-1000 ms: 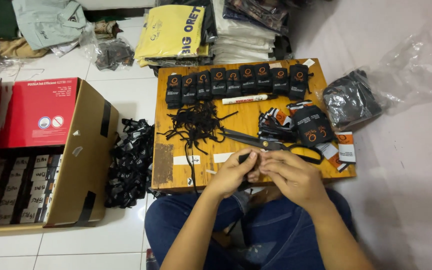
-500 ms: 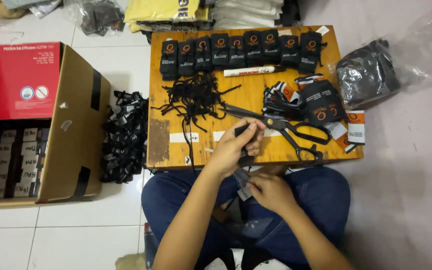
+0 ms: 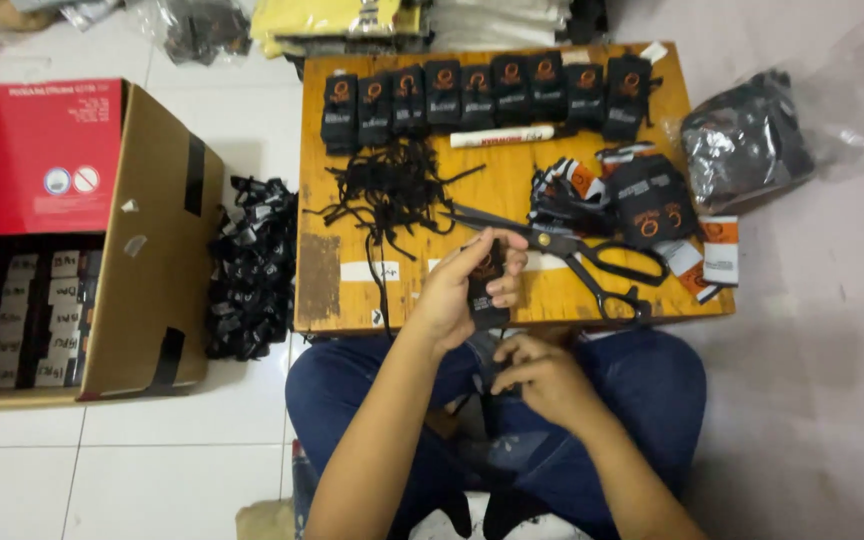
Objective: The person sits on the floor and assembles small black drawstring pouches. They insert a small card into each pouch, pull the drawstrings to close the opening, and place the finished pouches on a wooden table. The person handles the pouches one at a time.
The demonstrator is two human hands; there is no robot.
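My left hand [image 3: 467, 290] is closed around a small black tag [image 3: 485, 292] at the front edge of a low wooden table [image 3: 322, 280]. Lower, over my lap, my right hand [image 3: 542, 375] pinches a thin black string [image 3: 487, 405] that hangs from the tag. A tangle of black strings [image 3: 392, 190] lies on the table just beyond my left hand. Large black scissors [image 3: 572, 255] lie right of that hand. A row of black tags [image 3: 482, 95] lines the table's far edge.
An open cardboard box [image 3: 142, 250] with a red lid and rows of small packs stands on the left. A heap of black pieces [image 3: 252, 265] lies between box and table. A loose tag pile [image 3: 642, 200], a white marker [image 3: 502, 137] and a plastic bag [image 3: 752, 140] are at the right.
My right hand has dropped from the table edge down to my lap, drawing the string. The left hand stays at the table edge with the tag. The camera has tilted downward.
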